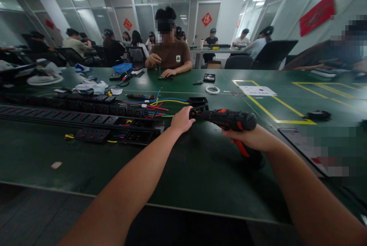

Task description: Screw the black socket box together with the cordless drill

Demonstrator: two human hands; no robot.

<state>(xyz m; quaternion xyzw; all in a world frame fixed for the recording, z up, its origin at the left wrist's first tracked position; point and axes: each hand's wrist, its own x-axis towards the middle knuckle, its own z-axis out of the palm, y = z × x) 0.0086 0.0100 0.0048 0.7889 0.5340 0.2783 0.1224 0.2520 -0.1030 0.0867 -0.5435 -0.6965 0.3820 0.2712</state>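
Note:
In my right hand [252, 138] is a black and orange cordless drill [229, 119], lying nearly level with its nose to the left. My left hand [182, 120] is closed around a small black plastic part [195, 113], and the drill's tip meets it there. Whether a screw sits at that tip I cannot make out. Just behind stands a black rectangular housing [197, 101]. Blue, yellow and red wires [169, 100] run to it from the left. Long black socket strips [63, 115] lie left of my hands, beside a loose socket block [93, 135].
Across the green table [200, 185], a co-worker [169, 53] works with a screwdriver. A blue basket [122, 67], a roll of white tape [212, 90] and a paper sheet [258, 90] lie toward the back. A tablet-like device [301, 148] is at the right.

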